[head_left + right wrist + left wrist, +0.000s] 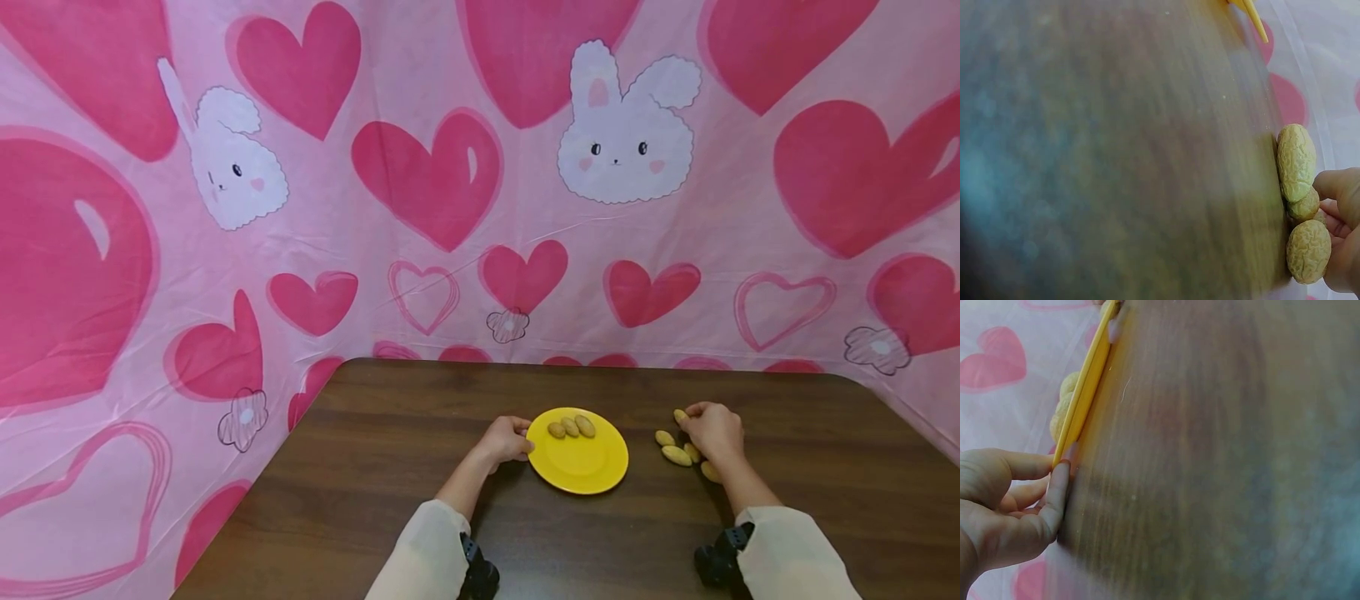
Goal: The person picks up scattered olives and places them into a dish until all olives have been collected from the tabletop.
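A round yellow plate [577, 467] lies on the brown table, and three wrinkled, tan oval pieces like dried fruit [570, 427] sit in a row near its far rim. My left hand [506, 441] pinches the plate's left rim between thumb and fingers, plain in the left wrist view at the plate edge [1088, 378]. To the right of the plate, my right hand [715, 431] has its fingertips on another tan oval piece [680, 416]. Several more such pieces [677, 456] lie loosely grouped beside and under that hand; the wrist view shows a long wrinkled one [1296, 159] near the fingers.
The wood-grain table [360, 483] has rounded far corners. Behind it and to the left hangs a pink cloth [525, 217] printed with hearts and rabbits. Black wrist cameras [480, 571] sit over the cream sleeves [427, 550].
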